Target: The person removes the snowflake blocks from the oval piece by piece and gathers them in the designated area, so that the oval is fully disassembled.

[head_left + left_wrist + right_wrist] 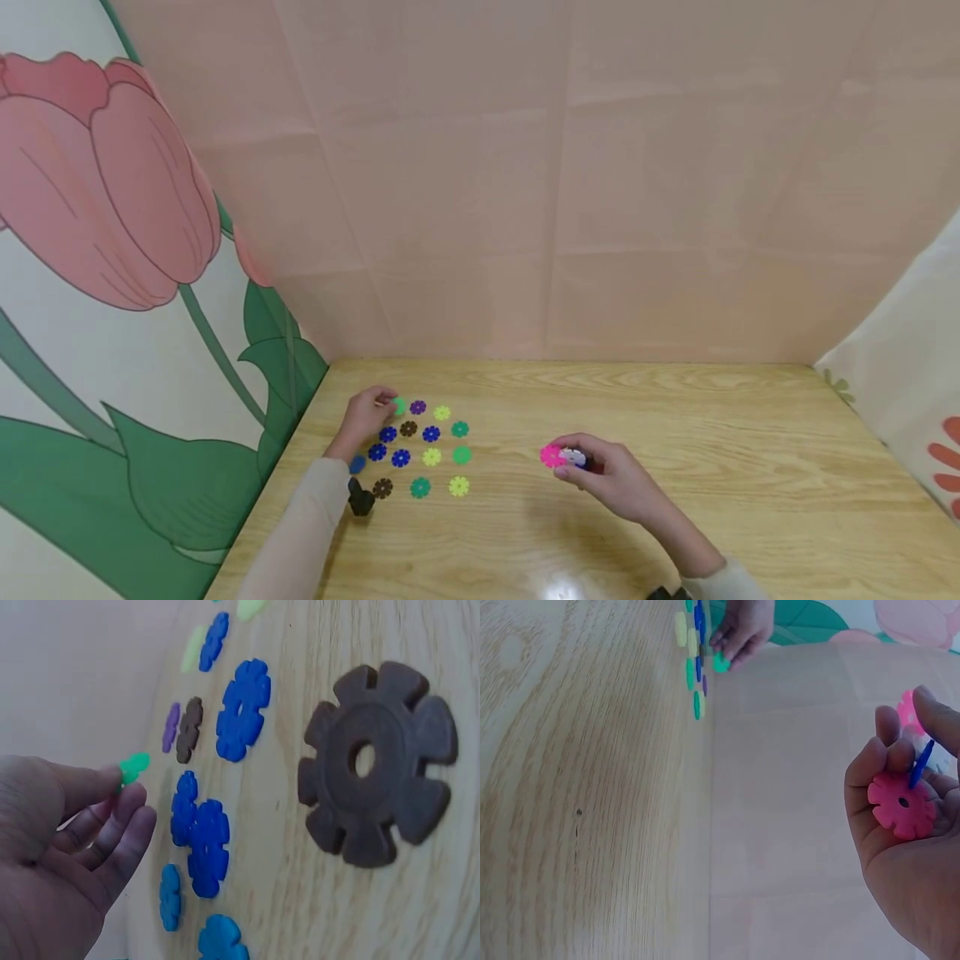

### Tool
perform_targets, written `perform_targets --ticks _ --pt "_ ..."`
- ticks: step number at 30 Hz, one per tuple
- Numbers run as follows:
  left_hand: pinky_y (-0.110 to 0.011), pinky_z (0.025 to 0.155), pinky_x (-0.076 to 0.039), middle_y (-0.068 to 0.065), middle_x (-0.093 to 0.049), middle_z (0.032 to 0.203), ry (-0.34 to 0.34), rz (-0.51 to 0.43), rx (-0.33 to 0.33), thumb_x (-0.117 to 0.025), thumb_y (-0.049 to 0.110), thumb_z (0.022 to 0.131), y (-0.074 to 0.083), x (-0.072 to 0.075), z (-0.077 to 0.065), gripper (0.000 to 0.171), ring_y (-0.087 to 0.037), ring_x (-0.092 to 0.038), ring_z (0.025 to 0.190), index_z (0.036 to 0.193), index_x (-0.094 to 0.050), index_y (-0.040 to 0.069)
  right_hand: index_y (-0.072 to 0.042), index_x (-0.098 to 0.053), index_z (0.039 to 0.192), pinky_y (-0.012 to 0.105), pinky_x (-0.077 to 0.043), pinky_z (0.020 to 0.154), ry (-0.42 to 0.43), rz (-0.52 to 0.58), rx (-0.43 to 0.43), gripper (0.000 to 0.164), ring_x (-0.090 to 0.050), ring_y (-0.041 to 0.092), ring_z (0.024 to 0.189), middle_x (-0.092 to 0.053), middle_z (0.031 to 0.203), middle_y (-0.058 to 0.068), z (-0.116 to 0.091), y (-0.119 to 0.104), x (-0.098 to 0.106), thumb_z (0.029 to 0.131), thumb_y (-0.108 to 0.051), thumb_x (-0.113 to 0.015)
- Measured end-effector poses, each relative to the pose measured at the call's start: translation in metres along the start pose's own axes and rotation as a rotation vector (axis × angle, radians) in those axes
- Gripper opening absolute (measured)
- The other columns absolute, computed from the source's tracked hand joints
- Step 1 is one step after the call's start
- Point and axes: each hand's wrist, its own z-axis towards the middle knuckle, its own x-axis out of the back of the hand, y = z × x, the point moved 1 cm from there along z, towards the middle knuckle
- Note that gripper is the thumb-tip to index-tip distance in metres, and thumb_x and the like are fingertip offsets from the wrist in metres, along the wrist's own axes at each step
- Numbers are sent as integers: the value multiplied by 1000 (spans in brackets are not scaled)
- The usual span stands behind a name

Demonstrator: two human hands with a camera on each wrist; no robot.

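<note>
At the far left of the table, my left hand (pixel 366 414) pinches a green snowflake disc (pixel 135 766) between thumb and fingers. Several more discs lie flat in rough rows beside it, among them a purple disc (pixel 417 407), a blue disc (pixel 401 457) and a brown disc (pixel 405 765). Held above the table right of the rows, my right hand (pixel 607 475) grips a group of snowflake discs. A bright pink disc (pixel 552 456) shows at its fingertips with a white disc (pixel 574 457) behind. In the right wrist view, a blue disc (pixel 922 763) and a second pink disc (pixel 904 806) sit against the palm.
The wooden table (pixel 750 450) meets a pink cloth backdrop (pixel 570 208) at its far edge. A tulip-print cloth (pixel 112 183) borders the left side, and a white floral cloth (pixel 900 333) hangs at the right. Black wrist mount (pixel 361 498) overlaps the front-left discs.
</note>
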Motion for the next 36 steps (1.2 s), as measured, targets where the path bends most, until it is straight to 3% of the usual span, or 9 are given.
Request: perform_targets --ticks 5,13,26,30,36 --pt "-31 71 -54 -13 -65 107 5 37 27 -62 8 100 -6 -1 3 20 -22 -63 87 119 -67 1 -14 -68 120 24 -49 54 -13 4 14 25 -53 3 66 -62 89 1 -1 2 0 95 -19 -72" --pt "-39 80 -53 -12 -67 106 9 136 10 -65 8 98 -13 -2 7 19 -24 -62 92 115 -68 2 -12 -69 118 24 -48 52 -4 2 40 24 -53 2 64 -62 86 0 0 3 -1 95 -16 -72" --pt "-42 85 -53 -11 -67 103 63 193 -12 -62 10 99 -13 -5 11 18 -25 -62 94 113 -69 2 -9 -67 121 23 -48 52 -41 16 52 25 -53 1 65 -62 87 1 1 -1 -2 96 -14 -70" --pt "-42 84 -53 -11 -68 104 81 164 -66 -61 14 101 -3 -3 6 21 -24 -62 94 115 -70 1 -9 -67 123 24 -48 53 -62 -7 55 26 -53 2 66 -62 88 1 2 2 -2 98 -15 -68" --pt "-41 82 -54 -9 -67 105 70 139 -201 -59 21 104 34 -10 -16 24 -23 -62 96 117 -71 4 -12 -67 125 25 -50 54 -71 -29 19 27 -58 12 67 -64 85 -3 3 3 -2 100 -21 -65"
